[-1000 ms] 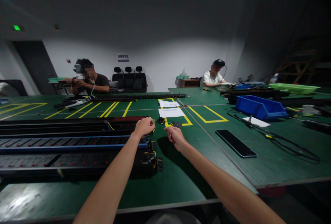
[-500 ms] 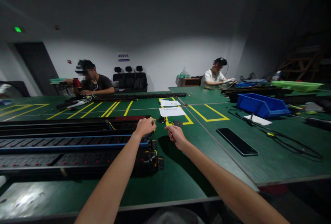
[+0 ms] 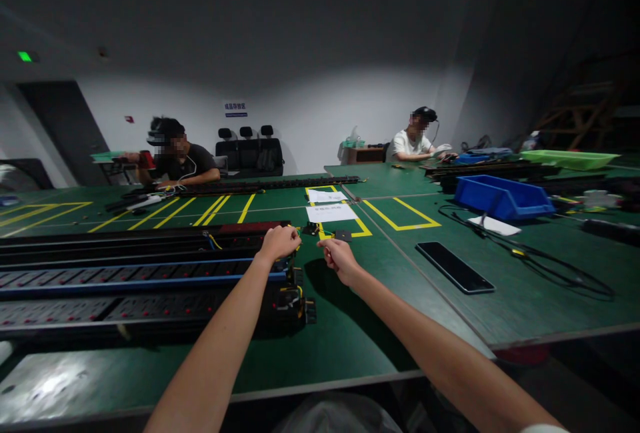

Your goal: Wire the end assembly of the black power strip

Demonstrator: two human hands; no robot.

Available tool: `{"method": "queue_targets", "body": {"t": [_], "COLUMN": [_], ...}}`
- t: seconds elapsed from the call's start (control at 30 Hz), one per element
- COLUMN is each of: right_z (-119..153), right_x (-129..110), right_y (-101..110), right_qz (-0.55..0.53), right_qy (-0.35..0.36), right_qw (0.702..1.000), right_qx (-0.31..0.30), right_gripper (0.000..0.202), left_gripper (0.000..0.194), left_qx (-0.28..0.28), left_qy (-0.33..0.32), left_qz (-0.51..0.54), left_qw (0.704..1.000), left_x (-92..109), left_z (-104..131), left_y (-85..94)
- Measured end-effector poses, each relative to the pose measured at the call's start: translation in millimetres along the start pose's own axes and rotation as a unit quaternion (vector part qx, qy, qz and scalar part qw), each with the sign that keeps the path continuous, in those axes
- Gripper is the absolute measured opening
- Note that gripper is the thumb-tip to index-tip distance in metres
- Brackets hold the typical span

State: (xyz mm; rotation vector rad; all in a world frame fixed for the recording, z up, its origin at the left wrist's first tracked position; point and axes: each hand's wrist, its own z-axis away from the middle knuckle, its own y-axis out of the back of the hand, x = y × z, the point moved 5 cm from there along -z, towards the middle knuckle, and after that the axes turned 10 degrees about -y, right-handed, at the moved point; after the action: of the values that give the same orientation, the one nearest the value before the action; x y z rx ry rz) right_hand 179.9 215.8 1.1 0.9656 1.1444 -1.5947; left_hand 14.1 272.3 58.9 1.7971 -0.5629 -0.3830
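Observation:
My left hand (image 3: pixel 281 244) is closed at the right end of the rear long black strip, by some yellow-green wire; what its fingers hold is hidden. To its right my right hand (image 3: pixel 341 259) is closed in a pinch above the green table, and anything in it is too small to make out. Just beyond the hands lie a small black connector part (image 3: pixel 312 228) and a flat black block (image 3: pixel 343 235), with thin wire between them. Nearer me are a blue-edged strip (image 3: pixel 150 279) and a black socket strip (image 3: pixel 165 305), with yellow wires at the latter's end.
A phone (image 3: pixel 454 266) lies on the green table (image 3: pixel 370 346) right of my hands. Farther right are a black cable (image 3: pixel 555 271), a blue bin (image 3: pixel 505 199) and a green tray (image 3: pixel 570 159). Paper sheets (image 3: pixel 331 213) lie ahead. Two people sit across the table.
The view has shifted slightly, so the table's things appear a little farther left and higher. Both my hands keep nearly the same place and closed pose.

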Motion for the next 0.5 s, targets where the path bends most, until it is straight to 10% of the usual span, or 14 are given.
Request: {"method": "queue_targets", "body": {"t": [0.5], "right_z": [1.4], "right_x": [-1.3], "right_y": [0.0], "right_qz": [0.004], "right_qy": [-0.01], "right_qw": [1.0], "right_qx": [0.001], "right_gripper": [0.013], "left_gripper": [0.034], "left_qx": [-0.011], "left_qy": [-0.01], "left_qz": [-0.005], "left_qw": [1.0], "left_x": [-0.8], "left_z": [-1.6], "left_y": [-0.6]}}
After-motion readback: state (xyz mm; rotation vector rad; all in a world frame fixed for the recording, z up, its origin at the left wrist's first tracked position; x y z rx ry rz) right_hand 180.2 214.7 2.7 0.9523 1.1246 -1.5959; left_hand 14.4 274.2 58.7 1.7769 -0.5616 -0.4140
